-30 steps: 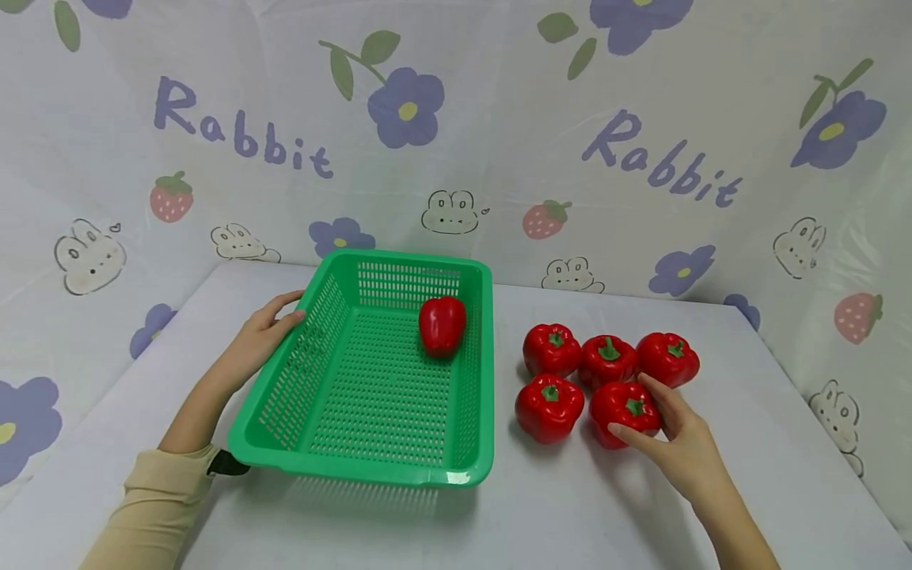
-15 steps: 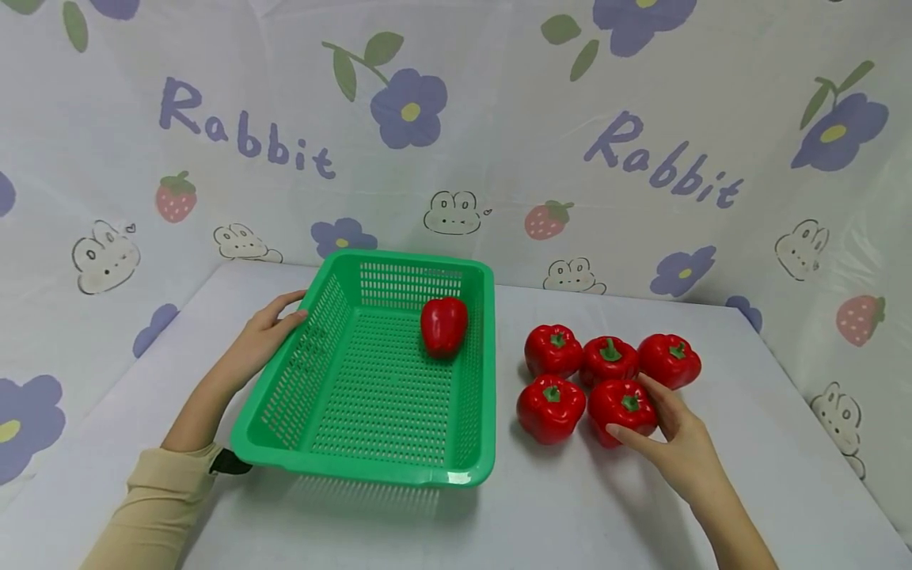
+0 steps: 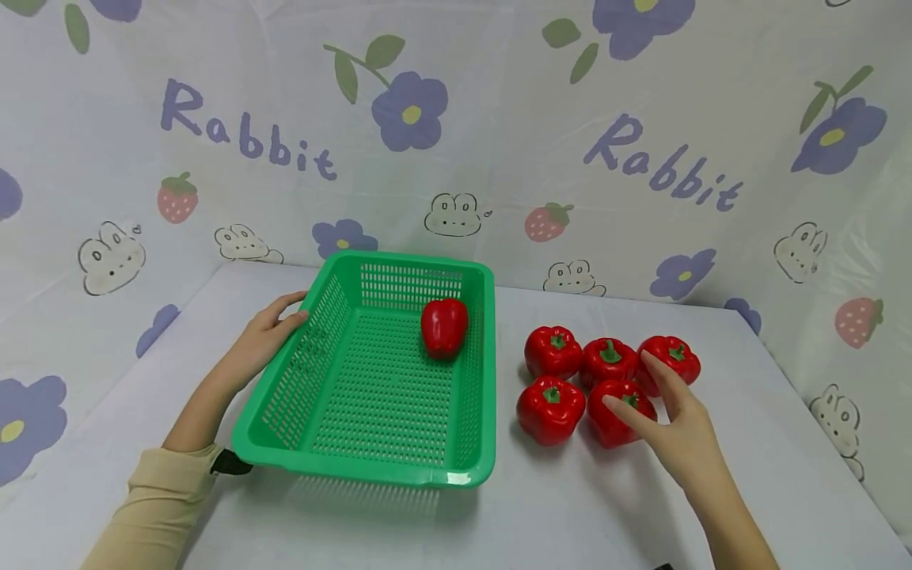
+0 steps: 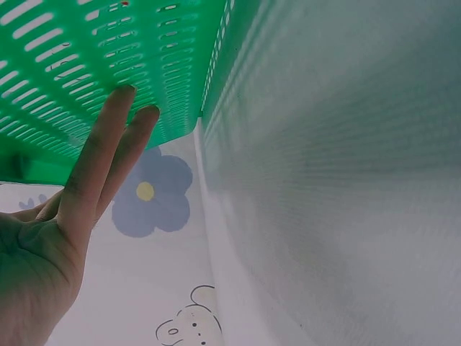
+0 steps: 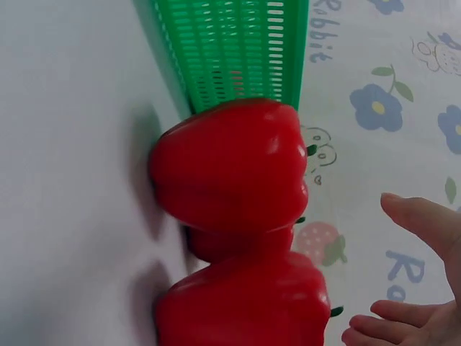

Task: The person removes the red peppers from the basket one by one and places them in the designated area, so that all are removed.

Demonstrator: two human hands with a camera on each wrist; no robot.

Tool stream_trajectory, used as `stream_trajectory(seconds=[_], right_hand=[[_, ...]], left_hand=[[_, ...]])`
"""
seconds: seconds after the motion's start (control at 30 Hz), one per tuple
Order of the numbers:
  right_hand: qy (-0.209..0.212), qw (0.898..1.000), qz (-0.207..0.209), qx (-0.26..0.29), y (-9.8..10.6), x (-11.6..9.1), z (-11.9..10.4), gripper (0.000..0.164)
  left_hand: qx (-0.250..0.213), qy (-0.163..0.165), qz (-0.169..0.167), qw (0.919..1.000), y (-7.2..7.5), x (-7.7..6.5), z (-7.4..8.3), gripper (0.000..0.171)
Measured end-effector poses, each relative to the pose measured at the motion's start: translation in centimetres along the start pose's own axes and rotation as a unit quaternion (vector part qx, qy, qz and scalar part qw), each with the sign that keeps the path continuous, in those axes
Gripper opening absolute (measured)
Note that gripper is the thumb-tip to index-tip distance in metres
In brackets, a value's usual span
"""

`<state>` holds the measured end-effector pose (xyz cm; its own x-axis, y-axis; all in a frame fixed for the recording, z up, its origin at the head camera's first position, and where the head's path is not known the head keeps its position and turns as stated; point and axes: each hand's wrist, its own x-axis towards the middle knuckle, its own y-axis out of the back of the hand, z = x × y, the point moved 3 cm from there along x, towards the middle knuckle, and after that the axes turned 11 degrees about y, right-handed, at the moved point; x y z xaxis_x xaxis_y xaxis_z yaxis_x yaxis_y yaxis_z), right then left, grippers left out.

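In the head view my left hand (image 3: pixel 260 336) touches the left side of a green plastic basket (image 3: pixel 356 469), thumb tip at the rim. The left wrist view shows two straight fingers (image 4: pixel 97 158) against its slotted outer wall. One red bell pepper (image 3: pixel 443 328) lies inside at the back right. My right hand (image 3: pixel 684 443), thumb and fingers spread, hovers over the front right bell pepper (image 3: pixel 609 423) of a group. The right wrist view has this hand (image 5: pixel 439 317) apart from the peppers, with a glossy red pepper (image 5: pixel 230 169) nearest the basket.
Several more red peppers with green stems stand close together, including a front left one (image 3: pixel 550 412), a back left one (image 3: pixel 552 352) and a back right one (image 3: pixel 673 360). Behind the white table (image 3: pixel 570 514) hangs a rabbit-print cloth (image 3: pixel 499 119).
My right thumb and fingers have risen off the front right pepper and spread wider; that pepper has shifted slightly. My left hand stays at the basket.
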<state>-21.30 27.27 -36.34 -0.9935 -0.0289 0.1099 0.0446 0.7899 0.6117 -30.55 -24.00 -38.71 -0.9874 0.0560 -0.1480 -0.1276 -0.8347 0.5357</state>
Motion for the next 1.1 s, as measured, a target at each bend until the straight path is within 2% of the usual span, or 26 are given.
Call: stream_trajectory(seconds=[0.3, 0.73, 1.1], right_hand=[[0.038, 0.998, 0.013, 0.042, -0.7, 1.1, -1.9, 0.090], [0.068, 0.993, -0.010, 0.091, -3.0, 3.6, -5.6, 0.085], [0.100, 0.984, -0.025, 0.143, -5.4, 6.2, -9.3, 0.081]], left_hand=[[-0.001, -0.003, -0.005, 1.0000, -0.1, 0.0, 0.0, 0.060], [0.004, -0.005, -0.001, 1.0000, 0.0, 0.0, 0.1, 0.060], [0.003, -0.002, 0.000, 1.0000, -0.1, -0.2, 0.1, 0.061]])
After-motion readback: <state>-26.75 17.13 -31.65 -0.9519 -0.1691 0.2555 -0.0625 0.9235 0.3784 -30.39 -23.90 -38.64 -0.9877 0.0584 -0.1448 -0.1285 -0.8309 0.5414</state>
